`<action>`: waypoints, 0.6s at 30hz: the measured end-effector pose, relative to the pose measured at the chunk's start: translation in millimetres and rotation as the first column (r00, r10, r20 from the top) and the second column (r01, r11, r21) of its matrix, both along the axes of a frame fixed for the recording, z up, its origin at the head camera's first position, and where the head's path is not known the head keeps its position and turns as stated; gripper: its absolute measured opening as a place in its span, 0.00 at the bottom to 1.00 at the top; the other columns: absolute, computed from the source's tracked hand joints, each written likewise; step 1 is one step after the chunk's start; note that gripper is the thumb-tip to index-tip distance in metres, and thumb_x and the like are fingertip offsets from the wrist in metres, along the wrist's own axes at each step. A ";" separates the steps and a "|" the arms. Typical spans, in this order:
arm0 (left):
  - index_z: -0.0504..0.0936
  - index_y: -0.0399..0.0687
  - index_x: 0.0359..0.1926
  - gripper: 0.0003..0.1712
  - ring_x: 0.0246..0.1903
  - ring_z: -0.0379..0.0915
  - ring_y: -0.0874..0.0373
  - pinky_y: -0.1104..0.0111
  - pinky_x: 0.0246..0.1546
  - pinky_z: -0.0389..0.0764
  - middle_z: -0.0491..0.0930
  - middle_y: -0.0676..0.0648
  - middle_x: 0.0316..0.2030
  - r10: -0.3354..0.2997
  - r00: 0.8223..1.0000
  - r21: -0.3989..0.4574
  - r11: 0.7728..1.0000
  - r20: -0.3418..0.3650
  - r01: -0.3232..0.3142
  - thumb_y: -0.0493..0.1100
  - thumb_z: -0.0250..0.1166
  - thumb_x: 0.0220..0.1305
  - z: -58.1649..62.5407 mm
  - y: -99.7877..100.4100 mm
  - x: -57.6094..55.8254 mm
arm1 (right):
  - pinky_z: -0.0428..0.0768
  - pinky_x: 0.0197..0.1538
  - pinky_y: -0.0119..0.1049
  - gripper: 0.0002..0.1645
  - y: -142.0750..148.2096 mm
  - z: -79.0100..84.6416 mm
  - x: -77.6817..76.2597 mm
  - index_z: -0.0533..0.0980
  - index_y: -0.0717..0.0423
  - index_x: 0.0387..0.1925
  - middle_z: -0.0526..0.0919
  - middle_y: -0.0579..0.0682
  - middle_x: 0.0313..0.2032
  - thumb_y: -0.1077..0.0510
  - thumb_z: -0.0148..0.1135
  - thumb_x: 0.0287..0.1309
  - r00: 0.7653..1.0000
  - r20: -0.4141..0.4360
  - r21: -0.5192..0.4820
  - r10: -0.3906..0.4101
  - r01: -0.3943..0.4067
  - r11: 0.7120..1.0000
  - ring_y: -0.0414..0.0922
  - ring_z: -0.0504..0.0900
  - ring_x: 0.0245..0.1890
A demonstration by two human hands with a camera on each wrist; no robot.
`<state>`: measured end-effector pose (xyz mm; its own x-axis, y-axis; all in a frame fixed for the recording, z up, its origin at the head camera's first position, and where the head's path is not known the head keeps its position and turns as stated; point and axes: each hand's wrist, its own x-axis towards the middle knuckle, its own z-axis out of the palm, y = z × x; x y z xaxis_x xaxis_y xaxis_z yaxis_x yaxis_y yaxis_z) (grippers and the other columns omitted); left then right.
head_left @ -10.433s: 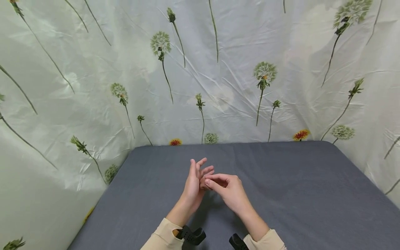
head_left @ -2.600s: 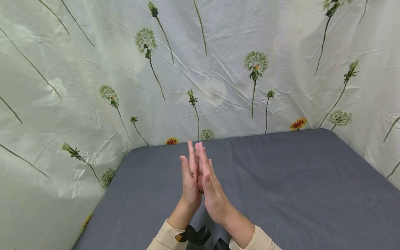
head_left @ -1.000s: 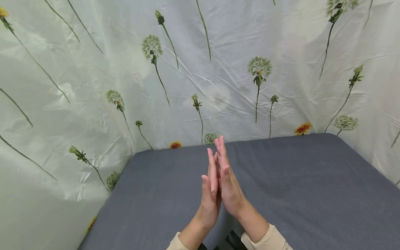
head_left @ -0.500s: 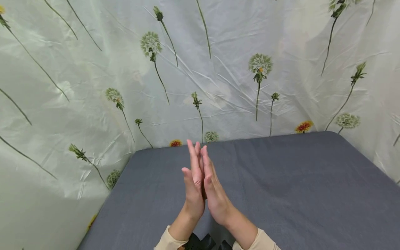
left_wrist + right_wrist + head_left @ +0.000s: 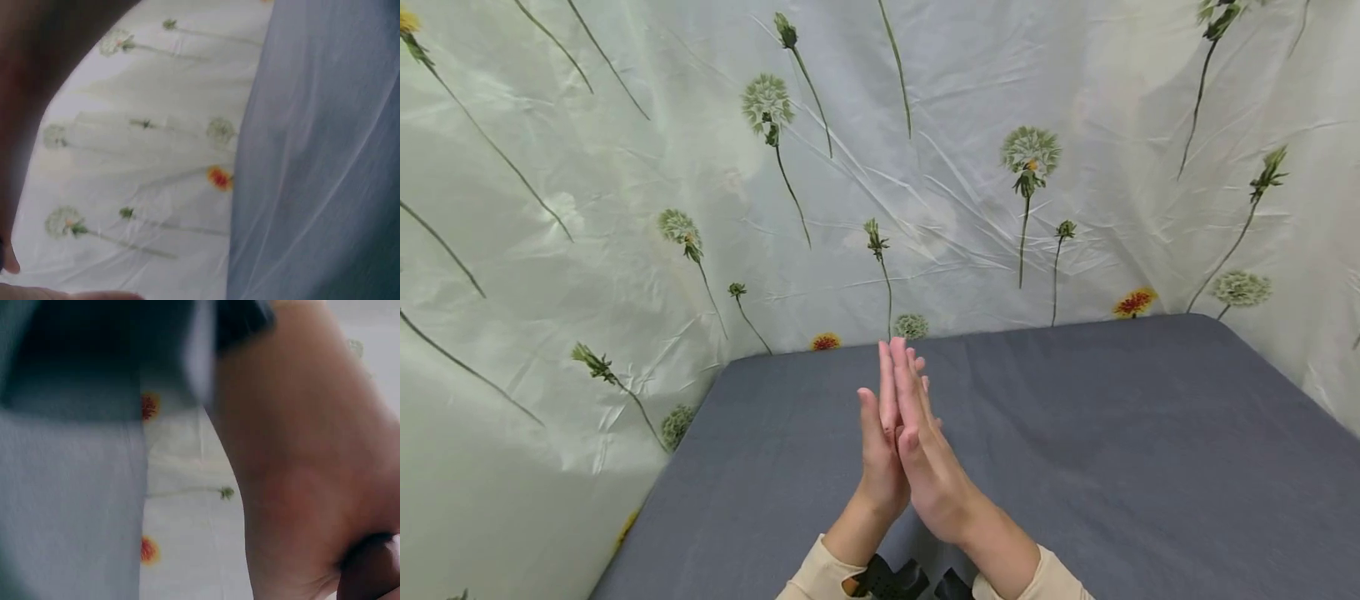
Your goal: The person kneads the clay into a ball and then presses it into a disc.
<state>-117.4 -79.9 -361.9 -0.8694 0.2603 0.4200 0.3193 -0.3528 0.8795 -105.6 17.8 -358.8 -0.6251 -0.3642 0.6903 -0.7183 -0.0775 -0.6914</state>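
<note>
Left hand and right hand held palm to palm above grey tabletop; each grip flat, fingers straight; anything between palms cannot be seen. Palms best aligned, pressure evenly shared.

In the head view the person wears pale beige cloth: the left sleeve enters between six and seven o'clock, the right sleeve at about five. Each ends above the wrist, leaving the left hand and the right hand bare. A curved black wrist mount sits near six o'clock, with a small orange-brown patch by the left cuff. A blockier black piece shows toward half past five, cut off by the lower edge.
</note>
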 end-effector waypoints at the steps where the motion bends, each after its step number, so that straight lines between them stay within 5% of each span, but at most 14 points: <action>1: 0.18 0.70 0.84 0.48 0.88 0.23 0.48 0.32 0.82 0.32 0.24 0.59 0.87 -0.021 1.000 -0.005 1.000 -0.003 0.021 0.82 0.19 0.75 -0.3 3.6 1.9 | 0.26 0.80 0.69 0.43 2.9 0.8 -1.8 0.32 0.45 0.88 0.33 0.46 0.89 0.32 0.17 0.85 1.000 -0.011 0.000 -0.023 0.023 1.000 0.45 0.28 0.88; 5: 0.16 0.67 0.84 0.46 0.87 0.19 0.51 0.38 0.82 0.24 0.19 0.64 0.86 -0.069 0.996 -0.030 0.997 -0.048 0.068 0.78 0.18 0.78 1.0 14.1 11.0 | 0.35 0.85 0.48 0.42 11.3 2.8 -9.9 0.33 0.44 0.88 0.36 0.46 0.89 0.32 0.16 0.85 0.995 -0.029 -0.019 -0.091 0.090 0.996 0.44 0.34 0.88; 8: 0.15 0.65 0.84 0.46 0.87 0.17 0.51 0.37 0.81 0.24 0.23 0.56 0.87 -0.064 0.995 -0.065 0.996 -0.076 0.059 0.77 0.19 0.79 3.3 15.5 17.3 | 0.41 0.82 0.31 0.42 14.1 1.3 -15.5 0.32 0.45 0.88 0.37 0.47 0.89 0.34 0.17 0.85 0.994 -0.031 -0.043 -0.106 0.105 0.994 0.42 0.42 0.87; 11: 0.16 0.64 0.84 0.48 0.87 0.20 0.48 0.35 0.81 0.28 0.27 0.48 0.88 -0.022 0.994 -0.100 0.995 -0.105 0.011 0.78 0.20 0.78 7.0 13.2 20.2 | 0.41 0.81 0.28 0.41 14.3 -1.6 -18.6 0.32 0.45 0.88 0.36 0.49 0.88 0.35 0.17 0.86 0.996 -0.009 -0.061 -0.094 0.093 0.994 0.39 0.42 0.87; 13: 0.16 0.64 0.84 0.49 0.87 0.21 0.47 0.34 0.81 0.30 0.27 0.47 0.88 0.014 0.993 -0.116 0.993 -0.120 -0.028 0.80 0.20 0.76 10.3 9.5 20.2 | 0.36 0.83 0.36 0.40 12.7 -3.6 -18.8 0.31 0.42 0.88 0.34 0.48 0.88 0.34 0.18 0.86 0.998 0.039 -0.071 -0.055 0.057 0.996 0.34 0.34 0.87; 14: 0.16 0.65 0.84 0.50 0.87 0.20 0.46 0.33 0.81 0.30 0.26 0.47 0.88 0.032 0.992 -0.118 0.992 -0.125 -0.047 0.81 0.20 0.75 12.0 7.0 19.7 | 0.49 0.82 0.37 0.41 11.5 -4.8 -18.5 0.30 0.41 0.88 0.34 0.48 0.88 0.34 0.18 0.86 0.998 0.057 -0.071 -0.039 0.043 0.997 0.31 0.51 0.83; 17: 0.16 0.65 0.84 0.52 0.87 0.22 0.44 0.32 0.81 0.30 0.28 0.46 0.88 0.098 0.983 -0.112 0.987 -0.155 -0.116 0.83 0.19 0.74 16.8 -2.8 16.6 | 0.46 0.82 0.58 0.39 5.7 -7.6 -15.8 0.29 0.37 0.88 0.31 0.48 0.88 0.34 0.17 0.85 0.993 0.119 -0.068 0.018 -0.010 0.998 0.22 0.49 0.80; 18: 0.16 0.65 0.84 0.52 0.87 0.22 0.42 0.32 0.81 0.29 0.28 0.45 0.88 0.123 0.978 -0.108 0.984 -0.168 -0.142 0.83 0.19 0.74 18.1 -6.4 15.3 | 0.59 0.77 0.61 0.39 3.4 -9.1 -14.5 0.29 0.37 0.88 0.31 0.48 0.88 0.34 0.16 0.85 0.991 0.130 -0.057 0.026 -0.019 0.998 0.22 0.63 0.72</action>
